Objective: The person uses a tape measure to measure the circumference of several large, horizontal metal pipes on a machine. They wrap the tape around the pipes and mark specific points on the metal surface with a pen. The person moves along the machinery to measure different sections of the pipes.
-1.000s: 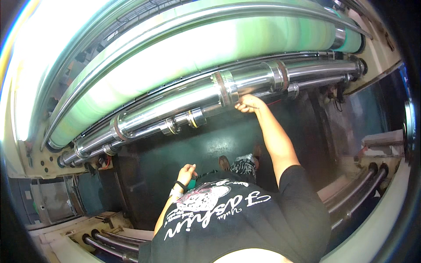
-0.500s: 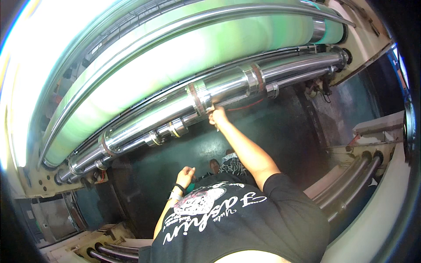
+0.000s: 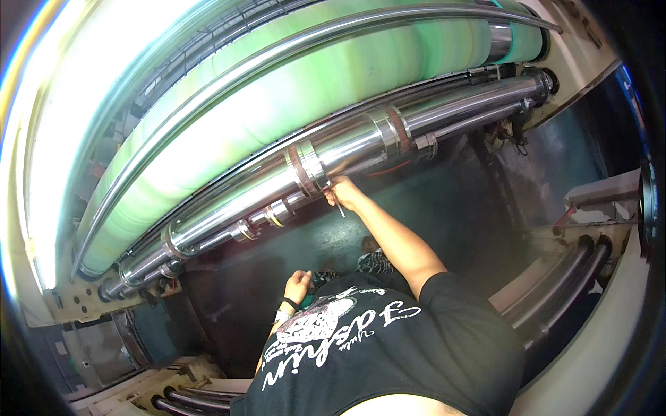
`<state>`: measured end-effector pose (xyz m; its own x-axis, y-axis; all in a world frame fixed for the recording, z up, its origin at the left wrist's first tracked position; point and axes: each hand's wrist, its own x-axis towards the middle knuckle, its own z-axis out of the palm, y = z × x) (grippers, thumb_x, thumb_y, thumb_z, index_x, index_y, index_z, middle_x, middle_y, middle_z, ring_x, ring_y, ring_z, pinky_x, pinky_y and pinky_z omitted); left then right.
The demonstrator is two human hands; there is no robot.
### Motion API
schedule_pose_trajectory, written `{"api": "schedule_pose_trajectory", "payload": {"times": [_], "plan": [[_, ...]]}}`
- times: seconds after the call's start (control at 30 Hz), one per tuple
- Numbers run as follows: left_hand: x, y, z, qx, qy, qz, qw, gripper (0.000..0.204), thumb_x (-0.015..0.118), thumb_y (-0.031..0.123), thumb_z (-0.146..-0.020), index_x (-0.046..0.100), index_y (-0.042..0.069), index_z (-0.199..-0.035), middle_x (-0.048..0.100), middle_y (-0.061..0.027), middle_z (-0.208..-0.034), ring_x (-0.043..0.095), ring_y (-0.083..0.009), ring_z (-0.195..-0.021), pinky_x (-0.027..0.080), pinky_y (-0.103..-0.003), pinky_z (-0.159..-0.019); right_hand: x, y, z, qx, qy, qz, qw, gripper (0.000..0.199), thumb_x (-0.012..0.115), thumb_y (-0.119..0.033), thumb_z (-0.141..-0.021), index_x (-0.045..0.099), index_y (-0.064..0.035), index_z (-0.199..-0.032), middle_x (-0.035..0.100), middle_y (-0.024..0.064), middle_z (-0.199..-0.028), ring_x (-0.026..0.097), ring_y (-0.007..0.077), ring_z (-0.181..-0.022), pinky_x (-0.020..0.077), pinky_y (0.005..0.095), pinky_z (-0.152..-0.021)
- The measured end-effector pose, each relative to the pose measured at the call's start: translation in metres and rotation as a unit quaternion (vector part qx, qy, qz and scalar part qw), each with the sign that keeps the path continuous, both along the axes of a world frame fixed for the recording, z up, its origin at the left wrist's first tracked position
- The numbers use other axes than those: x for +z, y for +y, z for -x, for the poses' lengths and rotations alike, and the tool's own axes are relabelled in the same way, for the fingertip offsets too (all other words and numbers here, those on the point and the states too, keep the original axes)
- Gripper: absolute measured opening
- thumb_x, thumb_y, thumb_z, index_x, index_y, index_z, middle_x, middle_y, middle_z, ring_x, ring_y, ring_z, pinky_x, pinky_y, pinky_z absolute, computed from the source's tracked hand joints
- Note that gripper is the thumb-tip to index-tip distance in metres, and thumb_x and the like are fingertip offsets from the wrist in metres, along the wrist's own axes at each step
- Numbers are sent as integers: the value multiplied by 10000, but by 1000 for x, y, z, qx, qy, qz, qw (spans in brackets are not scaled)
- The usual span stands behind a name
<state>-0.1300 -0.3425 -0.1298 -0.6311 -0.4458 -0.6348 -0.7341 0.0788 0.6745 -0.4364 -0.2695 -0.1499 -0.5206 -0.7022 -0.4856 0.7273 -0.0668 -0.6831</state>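
Observation:
My right hand [image 3: 340, 193] reaches forward to the shiny metal roller [image 3: 354, 152], at the lower edge of a collar with a dark reddish band [image 3: 298, 167]. Its fingers are closed around a thin metal rod [image 3: 341, 210], whose free end sticks out below them. The rod's other end is hidden by the hand and roller. Close in front of my body, my left hand [image 3: 298, 285] is held with its fingers curled, away from the machine. Whether anything is inside that hand cannot be seen. A dark band [image 3: 290, 304] circles the left wrist.
Beyond the roller lies a large roll wrapped in pale green material [image 3: 291, 104], with a long curved bar [image 3: 277, 46] across it. A thinner shaft [image 3: 479, 126] with clamp rings [image 3: 275, 213] runs along the roller's near side. More dark rollers [image 3: 565, 295] stand at the lower right.
My right hand has turned slightly and sits a little lower, and more of the thin metal rod shows below it. The left hand stays curled near my body. The whole view has shifted slightly.

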Motion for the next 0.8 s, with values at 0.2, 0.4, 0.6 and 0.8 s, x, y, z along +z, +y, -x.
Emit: {"api": "schedule_pose_trajectory", "payload": {"times": [0.2, 0.4, 0.6, 0.8], "plan": [[7, -37, -8, -53, 8, 66, 996, 288, 556, 291, -850, 560, 3, -838, 599, -66, -641, 560, -140, -574, 439, -270, -550, 21, -24, -25, -187, -12, -97, 978, 169, 458, -125, -855, 513, -29, -728, 446, 37, -555, 404, 109, -403, 327, 263, -324], [5, -113, -63, 23, 33, -13, 999, 270, 539, 285, -859, 569, 18, -835, 602, -57, -622, 541, -128, -543, 427, -263, -520, 23, -42, -44, -328, -29, -33, 944, 114, 459, -150, -867, 505, -62, -811, 489, 9, -626, 368, 75, -404, 259, 223, -310], [15, -160, -98, -10, 22, 74, 997, 267, 542, 283, -854, 571, 18, -838, 600, -54, -616, 546, -124, -557, 430, -261, -538, -1, -75, -53, -479, -7, 12, 878, 82, 402, -76, -855, 423, -125, -793, 460, -8, -670, 434, 102, -474, 303, 232, -364], [9, -188, -123, -1, 17, 58, 998, 267, 538, 281, -856, 574, 18, -824, 599, -58, -610, 536, -123, -527, 430, -266, -513, 1, -77, -69, -480, 90, -24, 872, 90, 371, -125, -914, 424, -87, -852, 468, 21, -652, 422, 93, -444, 328, 228, -362]]}}
